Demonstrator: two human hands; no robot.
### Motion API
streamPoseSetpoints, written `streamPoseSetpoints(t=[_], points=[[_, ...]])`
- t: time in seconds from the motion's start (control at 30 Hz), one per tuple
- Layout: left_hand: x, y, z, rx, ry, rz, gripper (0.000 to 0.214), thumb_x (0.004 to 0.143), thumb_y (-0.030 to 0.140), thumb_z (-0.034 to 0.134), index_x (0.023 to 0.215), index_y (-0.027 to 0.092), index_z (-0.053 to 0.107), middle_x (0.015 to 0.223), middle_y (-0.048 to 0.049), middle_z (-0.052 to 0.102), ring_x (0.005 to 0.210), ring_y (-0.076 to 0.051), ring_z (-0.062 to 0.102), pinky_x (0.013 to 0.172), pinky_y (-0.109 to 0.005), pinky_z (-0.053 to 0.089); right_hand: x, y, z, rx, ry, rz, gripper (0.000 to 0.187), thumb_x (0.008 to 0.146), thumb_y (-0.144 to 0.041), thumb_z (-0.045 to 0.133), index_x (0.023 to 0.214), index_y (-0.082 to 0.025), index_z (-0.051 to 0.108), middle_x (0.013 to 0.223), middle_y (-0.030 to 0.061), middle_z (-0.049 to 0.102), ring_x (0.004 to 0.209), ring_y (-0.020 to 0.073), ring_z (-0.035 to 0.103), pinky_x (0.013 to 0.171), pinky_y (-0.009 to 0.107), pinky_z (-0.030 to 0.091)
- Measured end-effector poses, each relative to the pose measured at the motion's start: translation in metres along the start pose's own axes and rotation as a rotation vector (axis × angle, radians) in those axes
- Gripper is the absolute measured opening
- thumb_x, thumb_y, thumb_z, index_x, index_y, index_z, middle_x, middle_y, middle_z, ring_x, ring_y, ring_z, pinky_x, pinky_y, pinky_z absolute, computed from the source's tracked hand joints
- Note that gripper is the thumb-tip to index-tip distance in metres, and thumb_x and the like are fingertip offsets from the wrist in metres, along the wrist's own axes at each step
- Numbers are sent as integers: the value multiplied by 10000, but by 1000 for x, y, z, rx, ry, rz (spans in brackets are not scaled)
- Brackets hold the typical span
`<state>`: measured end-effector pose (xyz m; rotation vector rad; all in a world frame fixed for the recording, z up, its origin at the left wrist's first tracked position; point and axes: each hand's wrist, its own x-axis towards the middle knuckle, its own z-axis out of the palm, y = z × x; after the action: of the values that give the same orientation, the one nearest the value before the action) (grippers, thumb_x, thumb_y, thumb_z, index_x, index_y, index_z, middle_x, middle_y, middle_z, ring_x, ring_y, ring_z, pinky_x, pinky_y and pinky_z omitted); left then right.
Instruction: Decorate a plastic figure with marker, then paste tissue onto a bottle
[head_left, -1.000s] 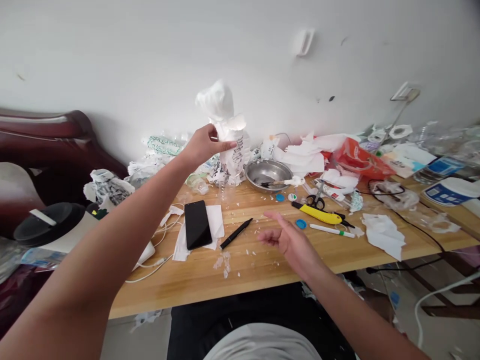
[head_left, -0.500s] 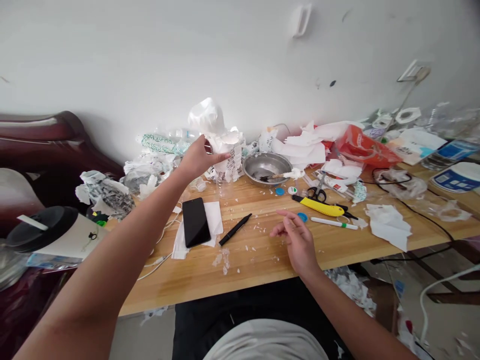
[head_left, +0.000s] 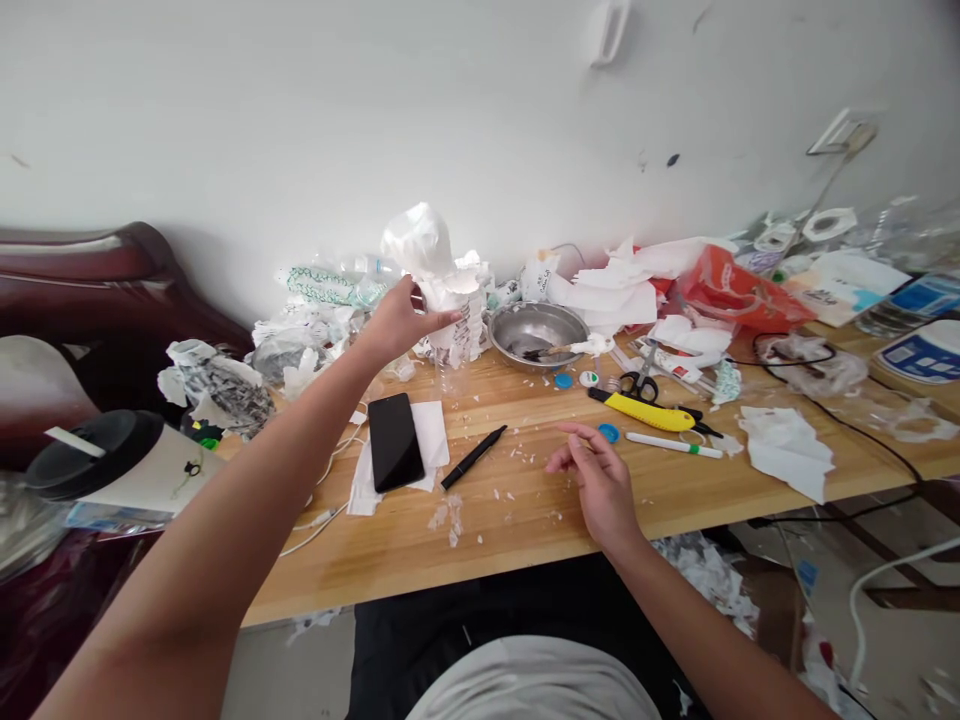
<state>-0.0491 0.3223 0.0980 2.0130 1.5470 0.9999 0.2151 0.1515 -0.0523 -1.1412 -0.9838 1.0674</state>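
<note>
The left hand (head_left: 401, 322) was closed around the middle of a white paper-covered form (head_left: 417, 240), the thumb lying across its front and the fingers wrapped behind, where their tips could not be seen. The form stood at the back of the table (head_left: 352, 570), near the wall (head_left: 300, 120), with its rounded white top rising above the hand and a ragged, dark-marked paper surface showing to the right of the thumb. Whether its base touched the wood could not be told.

The right hand (head_left: 604, 490) was over the front part of the table, fingers loosely curled and the index finger straighter, pinching nothing that could be seen.

Near the right hand lay a blue cap (head_left: 608, 433) and a white pen (head_left: 673, 446) with a green band; beyond these were a yellow cutter (head_left: 646, 411) and black-handled scissors (head_left: 639, 386). Between the hands lay a black pen (head_left: 474, 458), and to its left a phone (head_left: 395, 442) on white paper (head_left: 430, 440). Right of the form sat a metal bowl (head_left: 514, 328) with a brush (head_left: 556, 351) leaning in it. Farther right was a red bag (head_left: 739, 290); at far left, a black-lidded cup (head_left: 154, 475).
</note>
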Motion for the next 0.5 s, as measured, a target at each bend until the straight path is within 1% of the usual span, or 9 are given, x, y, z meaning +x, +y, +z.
streamPoseSetpoints(t=[0.17,0.27,0.37,0.5], points=[[-1,-5,3,-12,4,3,668,666,548,842,1172,197,584,1114,-115,698,1023,-292,669,832,-424,559,-1,0,-3,-31,10,0,320,947,-489,605,1128,-230,648,674,-3,684,683,183,611,736,325,424],[-2,-4,1,5,10,20,646,681,544,831,1171,196,593,1112,-116,698,1026,-295,668,835,-422,555,-1,0,-3,-40,13,1,311,945,-484,611,1121,-230,648,676,-5,685,687,177,613,737,321,426],[-4,-2,-2,17,24,4,623,695,519,829,1169,193,591,1119,-125,695,1046,-306,663,830,-422,551,0,0,-2,-50,9,-1,309,947,-482,605,1121,-230,648,675,-7,684,685,171,610,740,320,429],[-6,-4,-4,22,12,9,631,708,519,821,1202,209,580,1147,-122,689,1061,-306,658,840,-428,545,0,0,-2,-63,-4,-2,324,943,-492,599,1116,-223,646,672,-1,684,687,182,615,746,333,438]])
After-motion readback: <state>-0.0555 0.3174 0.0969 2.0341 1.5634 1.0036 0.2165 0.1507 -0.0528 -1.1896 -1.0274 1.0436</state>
